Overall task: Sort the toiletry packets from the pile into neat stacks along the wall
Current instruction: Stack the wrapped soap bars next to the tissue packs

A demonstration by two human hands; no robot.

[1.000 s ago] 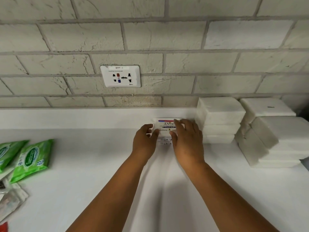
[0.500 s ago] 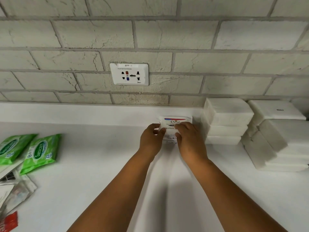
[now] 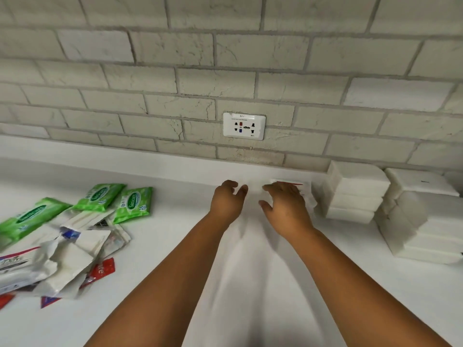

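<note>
Right hand point(image 3: 285, 206): palm down, fingers spread loosely, grip empty, low over the table point(image 3: 175, 246). Just past its fingertips a white soap packet point(image 3: 304, 190) with a red stripe lies near the wall, mostly hidden by the hand; whether the fingers touch it I cannot tell. The packet sits just beside a stack of white packets point(image 3: 355, 194).

Left hand point(image 3: 226, 200): also palm down, fingers slack and parted, holding nothing, apart from the soap packet, with bare table between the two hands.

Further right, a second, taller group of white packets point(image 3: 426, 221), stacked less squarely, with a single one leaning on top. Both stacks stand against the raised white ledge at the foot of the wall.

Far left of the table: the unsorted pile point(image 3: 62, 259), with white sachets, a torn wrapper and red-printed sachets overlapping. Three green wet-wipe packs point(image 3: 132, 205) lie at its far edge; two read "Sanicare".

Surface: smooth, white, matte. Wall point(image 3: 125, 83): pale grey brick-pattern tile with darker grout. A white socket plate point(image 3: 244, 126) with a small label is mounted in the wall, above the gap between the hands.
</note>
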